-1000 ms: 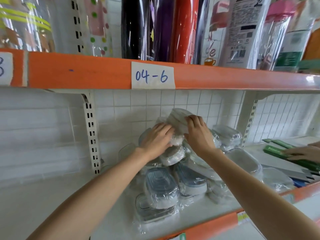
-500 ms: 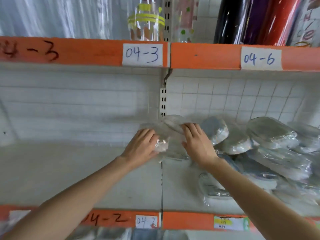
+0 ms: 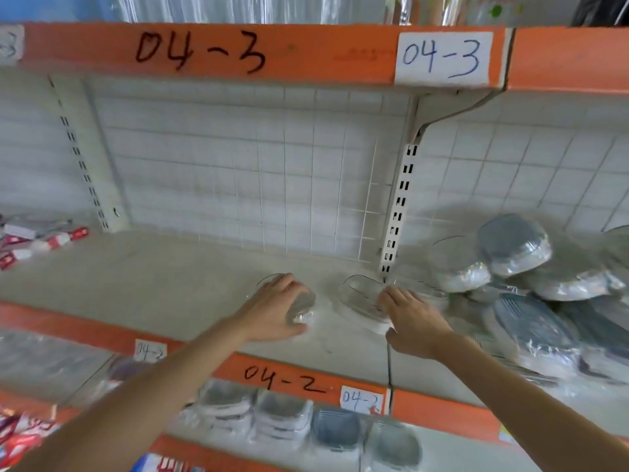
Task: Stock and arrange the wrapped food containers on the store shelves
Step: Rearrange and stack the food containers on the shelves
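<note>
My left hand (image 3: 275,310) curls over a small clear wrapped container (image 3: 303,303) that sits on the grey middle shelf (image 3: 170,284). To its right, my right hand (image 3: 413,316) rests on a second clear wrapped container (image 3: 360,294), fingers over its near rim. A jumbled pile of wrapped grey-lidded containers (image 3: 531,274) lies at the right of the shelf, past the slotted upright (image 3: 398,206). Both forearms reach in from below.
The orange shelf edge (image 3: 289,376) marked 04-2 runs under my arms, with rows of wrapped containers (image 3: 282,417) on the shelf beneath. An orange beam (image 3: 204,52) marked 04-3 is overhead. Red-and-white packets (image 3: 37,240) lie at far left.
The view has swung left. Both hands moved left away from the pile and lowered the two clear containers onto the bare shelf, now apart from each other.
</note>
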Demonstrator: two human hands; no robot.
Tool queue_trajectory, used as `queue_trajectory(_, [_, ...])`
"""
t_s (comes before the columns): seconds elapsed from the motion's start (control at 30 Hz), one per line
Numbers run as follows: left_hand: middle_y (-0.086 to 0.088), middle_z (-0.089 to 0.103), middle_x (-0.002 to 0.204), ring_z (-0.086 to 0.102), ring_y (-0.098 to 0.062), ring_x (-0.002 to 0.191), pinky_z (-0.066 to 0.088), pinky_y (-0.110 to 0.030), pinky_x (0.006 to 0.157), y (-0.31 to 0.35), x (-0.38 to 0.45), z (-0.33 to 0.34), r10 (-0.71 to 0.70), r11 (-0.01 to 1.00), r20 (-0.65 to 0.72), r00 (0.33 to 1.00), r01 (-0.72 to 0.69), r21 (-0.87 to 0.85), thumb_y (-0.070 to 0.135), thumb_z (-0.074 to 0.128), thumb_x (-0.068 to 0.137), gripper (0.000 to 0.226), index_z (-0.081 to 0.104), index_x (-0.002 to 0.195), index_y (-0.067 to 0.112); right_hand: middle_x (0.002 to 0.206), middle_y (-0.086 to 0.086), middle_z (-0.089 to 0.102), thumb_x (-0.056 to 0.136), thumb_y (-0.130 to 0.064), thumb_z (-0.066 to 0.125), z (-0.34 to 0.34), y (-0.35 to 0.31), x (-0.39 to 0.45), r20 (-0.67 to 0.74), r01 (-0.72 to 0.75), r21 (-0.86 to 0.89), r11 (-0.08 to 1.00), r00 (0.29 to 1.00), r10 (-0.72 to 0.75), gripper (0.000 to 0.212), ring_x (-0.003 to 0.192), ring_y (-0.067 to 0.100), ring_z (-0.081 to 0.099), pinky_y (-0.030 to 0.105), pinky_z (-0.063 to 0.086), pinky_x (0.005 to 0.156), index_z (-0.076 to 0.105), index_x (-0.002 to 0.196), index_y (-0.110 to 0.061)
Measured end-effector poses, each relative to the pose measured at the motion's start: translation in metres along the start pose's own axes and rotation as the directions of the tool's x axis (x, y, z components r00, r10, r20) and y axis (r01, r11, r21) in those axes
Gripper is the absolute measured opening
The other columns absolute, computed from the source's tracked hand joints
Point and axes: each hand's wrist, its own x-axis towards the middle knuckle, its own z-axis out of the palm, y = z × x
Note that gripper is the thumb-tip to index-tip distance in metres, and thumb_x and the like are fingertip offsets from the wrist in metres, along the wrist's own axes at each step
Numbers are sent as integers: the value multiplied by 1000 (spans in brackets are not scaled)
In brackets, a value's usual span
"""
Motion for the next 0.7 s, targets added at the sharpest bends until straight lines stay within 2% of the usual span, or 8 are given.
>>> queue_trajectory(0.1, [5,31,144,27,-14,135,26,-32,113,-23,7,-13,-55,984,153,987,80,-159,33,67,76,73,34,140,22,137,2,36,85,-39,48,-4,-7,13,-11,-62,29,998,998,62,54,128,19,35,26,23,106,38,133,-15])
queue_trajectory(0.23, [9,3,159,1,-9,145,7,-29,118,-40,17,-14,-105,993,387,916,117,-7,23,67,78,92,12,151,27,155,6,12,86,-60,49,-4,-12,38,185,-266,112,957,952,243,81,142,23,13,37,18,114,21,146,-14])
queue_trajectory(0.3, [8,9,157,8,-13,142,13,-28,116,-40,19,-12,-93,996,356,930,86,35,33,72,76,95,14,151,27,154,8,16,84,-63,52,0,-14,46,263,-349,148,925,916,304,87,142,26,15,38,16,114,18,147,-13])
queue_trajectory(0.37, [5,24,148,23,-18,131,27,-31,109,-36,20,-16,-95,988,318,943,51,145,54,74,69,100,20,149,27,152,9,21,83,-60,56,2,-15,50,286,-372,164,914,904,317,88,140,27,19,38,16,113,18,147,-12])
queue_trajectory(0.43, [7,34,130,30,-16,115,35,-34,98,-31,20,-22,-132,958,299,945,44,283,74,68,59,105,30,144,26,149,10,23,80,-55,63,-2,-13,51,338,-347,187,919,901,271,91,138,28,22,38,20,112,18,146,-12])
queue_trajectory(0.5, [7,34,113,31,-15,106,36,-32,91,-25,18,-22,-162,937,285,945,56,345,83,62,53,103,43,133,22,146,10,24,77,-47,70,-9,-7,50,422,-297,214,930,887,186,96,136,28,24,37,26,110,17,147,-11])
queue_trajectory(0.6, [2,36,117,32,-17,111,36,-31,92,-21,15,-17,-188,950,279,942,102,294,81,64,54,102,45,129,15,146,8,23,76,-44,72,-11,-7,42,470,-236,228,945,877,105,99,136,26,23,37,25,110,12,148,-12])
queue_trajectory(0.7, [0,33,131,33,-18,124,37,-34,102,-20,13,-15,-265,964,334,905,237,122,70,73,58,108,31,140,13,148,6,20,76,-47,70,-2,-16,34,383,-208,246,947,918,102,99,138,25,17,36,12,113,11,148,-12])
